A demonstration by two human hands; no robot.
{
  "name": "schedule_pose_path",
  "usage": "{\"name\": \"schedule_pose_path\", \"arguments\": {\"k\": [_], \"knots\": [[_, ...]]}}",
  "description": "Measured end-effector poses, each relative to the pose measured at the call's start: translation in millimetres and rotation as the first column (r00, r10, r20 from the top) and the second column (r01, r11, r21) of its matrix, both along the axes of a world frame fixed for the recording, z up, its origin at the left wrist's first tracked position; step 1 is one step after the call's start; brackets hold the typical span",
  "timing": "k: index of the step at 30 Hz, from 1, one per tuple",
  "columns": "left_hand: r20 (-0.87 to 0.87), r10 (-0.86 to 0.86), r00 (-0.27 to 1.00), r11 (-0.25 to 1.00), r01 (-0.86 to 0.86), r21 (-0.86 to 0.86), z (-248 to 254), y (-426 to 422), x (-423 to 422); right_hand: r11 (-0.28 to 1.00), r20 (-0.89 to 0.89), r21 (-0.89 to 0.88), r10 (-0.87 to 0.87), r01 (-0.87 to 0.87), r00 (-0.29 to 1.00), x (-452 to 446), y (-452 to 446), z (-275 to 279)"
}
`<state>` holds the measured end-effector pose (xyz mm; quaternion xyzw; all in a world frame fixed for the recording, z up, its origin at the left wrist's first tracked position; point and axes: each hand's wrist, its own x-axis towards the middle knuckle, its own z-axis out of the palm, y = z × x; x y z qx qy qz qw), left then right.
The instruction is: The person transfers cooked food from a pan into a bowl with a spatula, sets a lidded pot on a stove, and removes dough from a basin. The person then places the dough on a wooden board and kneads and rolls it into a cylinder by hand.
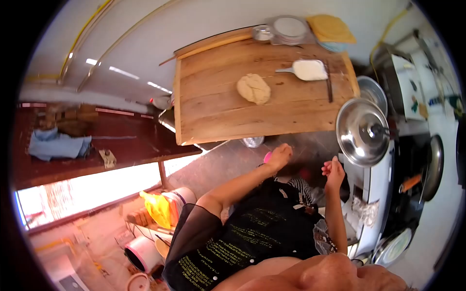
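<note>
My left hand [280, 157] hovers below the near edge of the wooden board [218, 114], with its fingers curled in and nothing visible in them. To its right, my right hand [333, 170] is raised just left of a shiny steel lid [360, 131], fingers loosely bent and apart, holding nothing. Neither hand touches the board. A lump of pale dough [254, 89] lies near the board's middle. Right of it rests a scoop of white flour [309, 70] with a grey handle, beside dark chopsticks [329, 87].
At the board's far edge stand a small metal bowl [262, 32], a round white item [290, 27] and a yellow cloth [331, 29]. A metal basin [373, 92] and a pan [433, 167] are on the right. A dark red table [131, 131] holds a blue cloth [58, 144].
</note>
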<state>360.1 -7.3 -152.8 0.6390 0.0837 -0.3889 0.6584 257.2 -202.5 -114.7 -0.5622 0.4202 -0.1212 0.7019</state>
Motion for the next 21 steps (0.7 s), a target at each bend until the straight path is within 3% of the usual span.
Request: {"name": "schedule_pose_path", "arguments": {"k": [3, 7, 11, 13, 15, 17, 21], "knots": [[0.076, 0.171, 0.982, 0.978, -0.178, 0.111, -26, 43, 13, 0.978, 0.055, -0.019, 0.206, -0.205, 0.977, 51, 20, 1], [0.170, 0.281, 0.945, 0.918, -0.316, 0.240, 2, 104, 44, 0.921, 0.059, -0.107, 0.382, -0.374, 0.922, 130, 68, 20], [0.285, 0.462, 0.840, 0.789, -0.536, 0.301, -23, 140, 37, 0.720, -0.010, -0.096, 0.690, -0.688, 0.723, 185, 80, 1], [0.384, 0.641, 0.665, 0.582, -0.747, 0.322, -26, 157, 35, 0.645, -0.056, -0.168, 0.749, -0.746, 0.660, 212, 94, -11], [0.391, 0.694, 0.604, 0.449, -0.789, 0.420, -30, 174, 27, 0.520, -0.144, -0.205, 0.822, -0.829, 0.551, 237, 117, -2], [0.528, 0.757, 0.385, 0.286, -0.922, 0.262, -48, 189, 16, 0.514, 0.016, -0.394, 0.833, -0.762, 0.553, 258, 144, -3], [0.519, 0.828, 0.211, 0.117, -0.971, 0.208, -19, 237, -8, 0.428, 0.107, -0.521, 0.891, -0.739, 0.440, 291, 202, 2]]}}
